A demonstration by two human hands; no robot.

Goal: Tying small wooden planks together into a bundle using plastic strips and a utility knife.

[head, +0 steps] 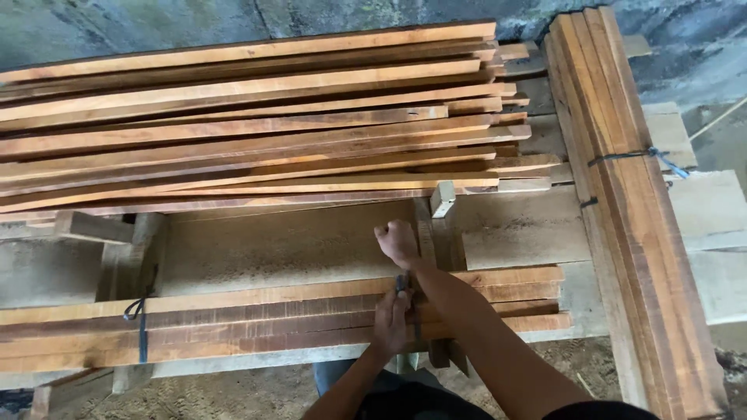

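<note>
Reddish-brown wooden slats (296, 319) lie bundled along the pale plank desk (513, 229) at six o'clock, one dark strap (142, 327) already tied at their eight o'clock end. Loose slats (249, 124) pile at twelve, a tied bundle (622, 179) at three. Right hand (398, 243) and left hand (391, 319), fingers closed, grip a second dark strap (403, 281), unfastened.

The left hand's fingers (391, 309) hide the dark strap (402, 284) where it crosses the lower bundle of slats (257, 323).
</note>
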